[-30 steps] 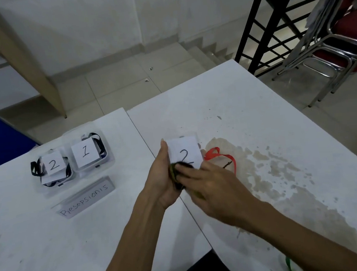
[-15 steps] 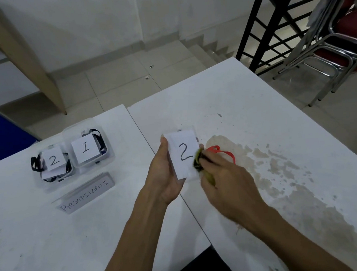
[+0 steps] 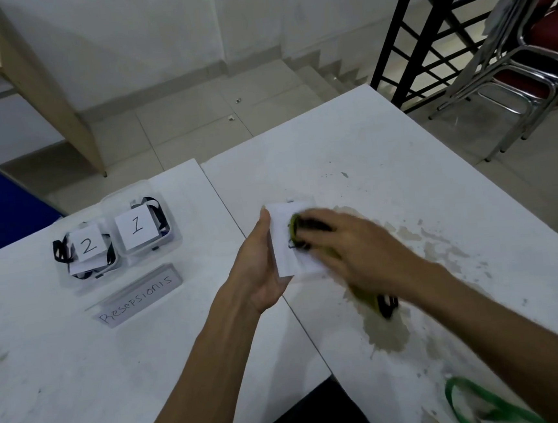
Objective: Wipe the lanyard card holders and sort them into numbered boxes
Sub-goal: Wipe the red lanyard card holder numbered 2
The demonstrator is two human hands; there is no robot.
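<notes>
Above the table (image 3: 384, 155), left hand (image 3: 259, 267) gripping card holder (image 3: 284, 254); right hand (image 3: 351, 248) on cloth (image 3: 294, 225)

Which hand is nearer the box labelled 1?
Left. The left hand holds the card holder just right of the box labelled 1; the right hand wipes with a cloth farther right.

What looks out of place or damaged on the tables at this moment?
The right table has a large brownish, patchy stain around and below the right hand, as if the surface coating is worn or wet. A green lanyard lies loose near the table's near edge, outside the numbered boxes.
</notes>
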